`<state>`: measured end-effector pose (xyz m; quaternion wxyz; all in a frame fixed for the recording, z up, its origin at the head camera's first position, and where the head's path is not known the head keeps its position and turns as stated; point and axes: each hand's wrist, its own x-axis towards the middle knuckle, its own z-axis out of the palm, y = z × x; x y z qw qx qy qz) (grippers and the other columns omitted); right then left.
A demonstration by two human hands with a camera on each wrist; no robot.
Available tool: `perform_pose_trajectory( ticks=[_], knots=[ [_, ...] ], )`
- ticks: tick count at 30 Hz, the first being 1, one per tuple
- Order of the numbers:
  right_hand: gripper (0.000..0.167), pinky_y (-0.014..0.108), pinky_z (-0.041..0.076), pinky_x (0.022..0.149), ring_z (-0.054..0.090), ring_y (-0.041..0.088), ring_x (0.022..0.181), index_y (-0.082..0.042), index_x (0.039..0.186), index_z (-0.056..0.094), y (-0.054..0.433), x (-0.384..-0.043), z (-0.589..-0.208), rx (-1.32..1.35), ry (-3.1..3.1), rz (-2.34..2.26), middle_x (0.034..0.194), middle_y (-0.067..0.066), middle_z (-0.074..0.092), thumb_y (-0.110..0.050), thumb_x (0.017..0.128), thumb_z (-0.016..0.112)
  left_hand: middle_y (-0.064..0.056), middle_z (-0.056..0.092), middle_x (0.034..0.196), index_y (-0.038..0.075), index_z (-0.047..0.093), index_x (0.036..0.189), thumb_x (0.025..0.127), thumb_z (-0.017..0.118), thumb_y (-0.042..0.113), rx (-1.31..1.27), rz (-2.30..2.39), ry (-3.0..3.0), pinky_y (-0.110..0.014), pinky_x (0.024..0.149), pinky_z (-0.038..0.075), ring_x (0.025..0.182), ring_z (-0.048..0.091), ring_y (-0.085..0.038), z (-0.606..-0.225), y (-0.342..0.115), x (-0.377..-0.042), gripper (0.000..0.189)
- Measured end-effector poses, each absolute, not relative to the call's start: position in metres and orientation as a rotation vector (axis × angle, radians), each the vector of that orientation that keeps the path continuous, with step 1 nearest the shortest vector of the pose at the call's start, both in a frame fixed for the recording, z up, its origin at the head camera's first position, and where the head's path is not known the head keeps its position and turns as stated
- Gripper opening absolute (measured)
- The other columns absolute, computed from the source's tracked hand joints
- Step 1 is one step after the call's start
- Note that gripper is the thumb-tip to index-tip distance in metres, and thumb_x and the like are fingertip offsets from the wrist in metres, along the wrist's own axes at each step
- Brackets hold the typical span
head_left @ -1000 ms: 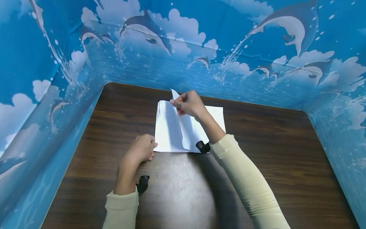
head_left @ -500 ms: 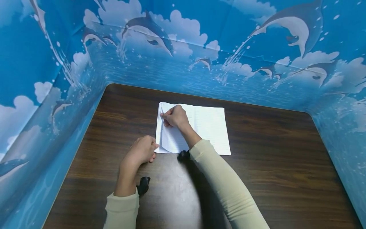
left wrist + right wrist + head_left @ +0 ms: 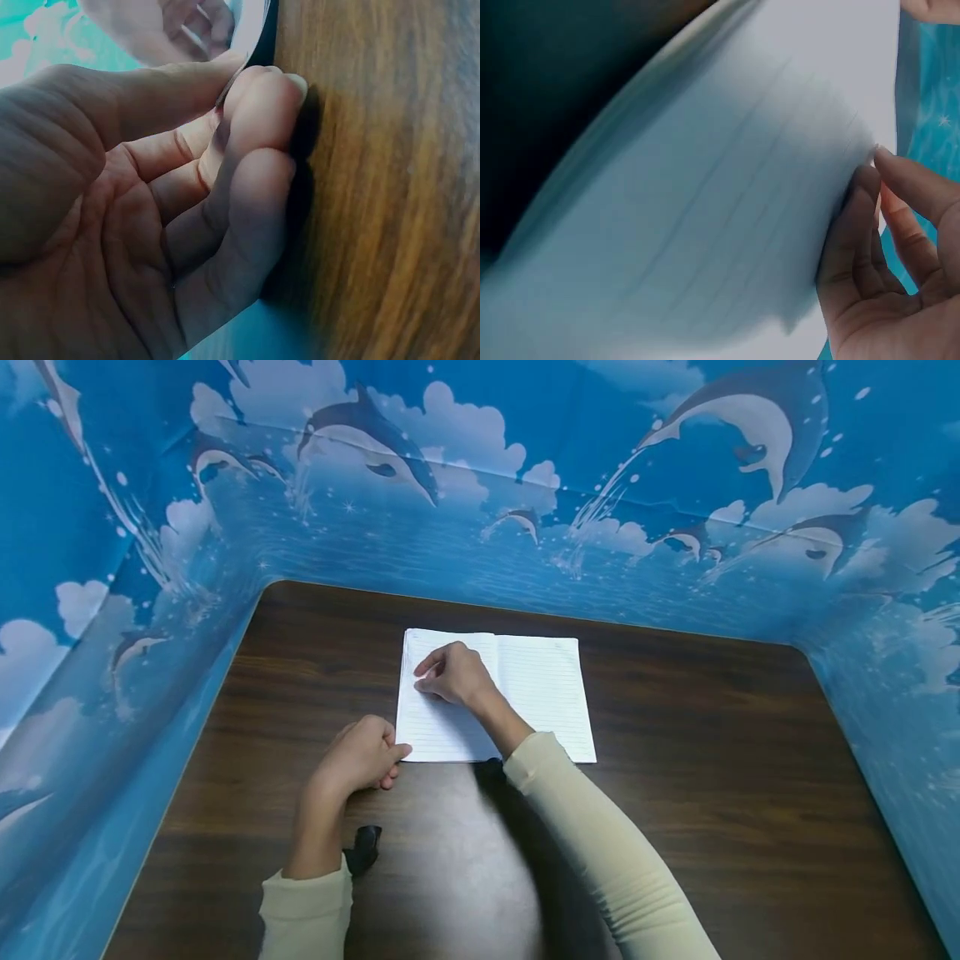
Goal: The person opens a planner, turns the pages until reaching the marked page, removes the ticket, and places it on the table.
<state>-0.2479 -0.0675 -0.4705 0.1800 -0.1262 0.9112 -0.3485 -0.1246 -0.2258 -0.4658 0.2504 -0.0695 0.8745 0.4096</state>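
Notebook: it is lying open on the brown wood-grain table, near the far edge; the notebook is showing ruled pages, and the right hand and forearm are hiding part of its left page and of the fold.
Left hand: the left hand is pinching the near left corner of the notebook, thumb on top and fingers curling beneath; the wrist view is showing the edge between them, though how many sheets are caught there is hard to make out.
Right hand: the right hand is reaching across the left page; from the head, thumb and forefinger are standing slightly apart, while the wrist view is putting the fingertips against paper, so whether they are grasping a sheet cannot be told.
Ruled lines: they are blurring in the right wrist view, where a dark patch is filling the upper left.
Black wrist device: the one by the left wrist is showing; a second is mostly hiding behind the right forearm.
Sleeves: the pale right sleeve and left sleeve are running off the bottom edge.
Backdrop: a blue dolphin-print backdrop is surrounding the table, cut off above.
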Motion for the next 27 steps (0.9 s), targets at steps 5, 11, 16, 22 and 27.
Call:
perform_pose_trajectory(
  ticks=[5, 11, 16, 22, 27],
  knots=[
    [0.012, 0.024, 0.046, 0.067, 0.060, 0.012, 0.073, -0.010, 0.105, 0.081, -0.030, -0.252, -0.471, -0.426, 2.676, -0.893, 0.088, 0.003, 0.074, -0.016, 0.094, 0.084, -0.004, 0.066, 0.063, 0.006, 0.057, 0.078, 0.107, 0.065, 0.014, -0.196, 1.098, 2.393, -0.026, 0.055, 0.049, 0.052, 0.060, -0.013, -0.463, -0.225, -0.124, 0.031],
    [0.040, 0.034, 0.051, 0.080, 0.067, 0.022, 0.091, -0.011, 0.135, 0.074, 0.043, -0.258, -0.475, -0.311, 2.800, -0.810, 0.108, 0.010, 0.081, -0.020, 0.097, 0.082, -0.005, 0.066, 0.063, 0.005, 0.055, 0.078, 0.107, 0.064, 0.012, -0.189, 1.110, 2.385, -0.025, 0.055, 0.049, 0.053, 0.063, -0.013, -0.462, -0.225, -0.121, 0.031],
    [0.057, 0.036, 0.054, 0.078, 0.067, 0.025, 0.097, -0.019, 0.153, 0.059, 0.098, -0.261, -0.474, -0.123, 2.818, -0.647, 0.127, 0.016, 0.076, -0.028, 0.101, 0.078, -0.005, 0.067, 0.064, 0.005, 0.055, 0.077, 0.107, 0.064, 0.011, -0.168, 1.133, 2.390, -0.025, 0.054, 0.050, 0.053, 0.063, -0.013, -0.463, -0.226, -0.121, 0.032],
    [0.067, 0.039, 0.053, 0.080, 0.066, 0.028, 0.099, -0.022, 0.161, 0.047, 0.129, -0.261, -0.473, -0.069, 2.810, -0.576, 0.132, 0.022, 0.070, -0.037, 0.102, 0.076, -0.005, 0.067, 0.064, 0.005, 0.057, 0.079, 0.108, 0.063, 0.011, -0.156, 1.132, 2.388, -0.025, 0.054, 0.051, 0.053, 0.062, -0.013, -0.465, -0.227, -0.121, 0.030],
    [0.064, 0.036, 0.047, 0.069, 0.065, 0.028, 0.091, -0.025, 0.158, 0.051, 0.132, -0.260, -0.474, -0.090, 2.854, -0.486, 0.132, 0.021, 0.071, -0.042, 0.101, 0.075, -0.004, 0.066, 0.064, 0.006, 0.057, 0.078, 0.107, 0.063, 0.010, -0.151, 1.136, 2.391, -0.025, 0.054, 0.051, 0.053, 0.061, -0.012, -0.466, -0.226, -0.121, 0.031]
  ],
)
